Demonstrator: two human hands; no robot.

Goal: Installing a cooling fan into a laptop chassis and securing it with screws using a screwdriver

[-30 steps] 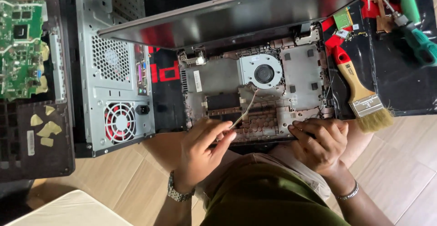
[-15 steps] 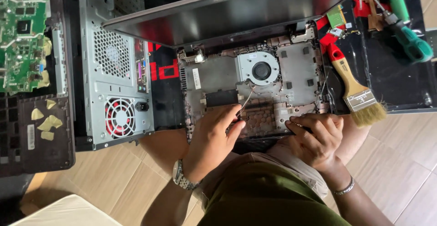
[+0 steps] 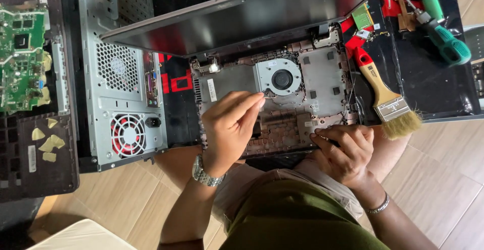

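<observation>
My left hand (image 3: 229, 129) pinches something too small to tell over the laptop (image 3: 302, 99), right hand (image 3: 343, 149) pressing its edge; a slip could nick the fan (image 3: 280, 78).

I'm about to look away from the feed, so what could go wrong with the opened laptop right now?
1. The opened laptop rests partly on the person's lap; only the right hand steadies its edge, so it might slip.
2. The left hand works close to the fan and could snag the thin loose wires nearby.
3. The paintbrush lies close by and might get knocked off.
</observation>
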